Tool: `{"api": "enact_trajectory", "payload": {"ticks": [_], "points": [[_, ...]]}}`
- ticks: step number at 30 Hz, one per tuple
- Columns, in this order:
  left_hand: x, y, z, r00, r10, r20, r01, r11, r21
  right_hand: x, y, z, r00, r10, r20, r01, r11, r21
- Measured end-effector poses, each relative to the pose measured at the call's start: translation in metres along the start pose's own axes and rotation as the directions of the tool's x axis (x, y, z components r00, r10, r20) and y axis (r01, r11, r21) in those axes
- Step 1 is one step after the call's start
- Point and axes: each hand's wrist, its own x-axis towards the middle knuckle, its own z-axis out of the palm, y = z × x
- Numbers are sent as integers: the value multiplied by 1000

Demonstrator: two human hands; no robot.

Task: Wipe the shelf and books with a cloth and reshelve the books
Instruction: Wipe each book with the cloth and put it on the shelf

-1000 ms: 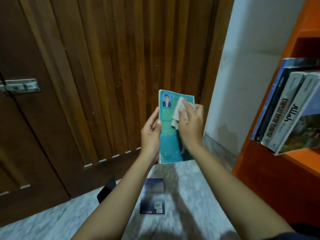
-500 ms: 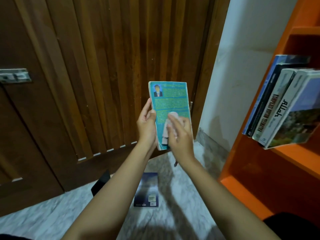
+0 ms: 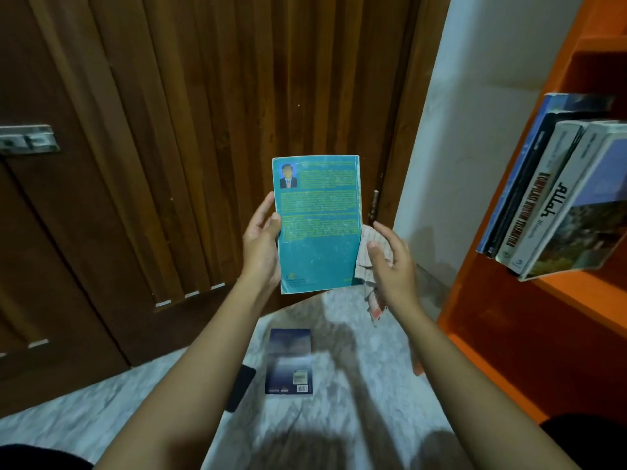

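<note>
My left hand (image 3: 261, 242) holds a teal paperback book (image 3: 319, 225) upright by its left edge, back cover facing me. My right hand (image 3: 390, 262) grips a pale checked cloth (image 3: 366, 252) against the book's lower right edge; a loose end of the cloth hangs below the hand. An orange shelf (image 3: 576, 293) stands at the right with several books (image 3: 556, 195) leaning on it, spines toward me. A dark blue book (image 3: 288, 361) lies flat on the marble floor below my hands.
A dark wooden slatted door (image 3: 190, 130) fills the left and centre, with a metal latch (image 3: 27, 139) at the far left. A white wall (image 3: 475, 113) sits between door and shelf. A black flat object (image 3: 241, 388) lies on the floor beside the blue book.
My right hand and the cloth slid from the top of the back cover down across it and off to its lower right edge. The book is held in the left hand throughout.
</note>
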Motion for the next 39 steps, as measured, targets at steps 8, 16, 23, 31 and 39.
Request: {"api": "enact_trajectory", "payload": {"ticks": [8,16,23,31,39], "points": [[-5,-12,-7,998,-44,43,47,998,-53,-2,4,-21,928,161,335,-293,872,392],[-3,-22,-15,1000,-3,-8,4,986,170,-14,-5,-8,960,200,193,-267,860,435],[1,-25,-18,995,35,92,-79,841,535,-21,-2,1,974,220,55,-221,863,454],[-22,-38,6,798,555,235,-404,204,892,-33,5,8,971,234,-43,-205,914,351],[-35,-44,37,918,236,320,-386,334,860,-50,20,22,994,38,-103,-39,999,-11]]}}
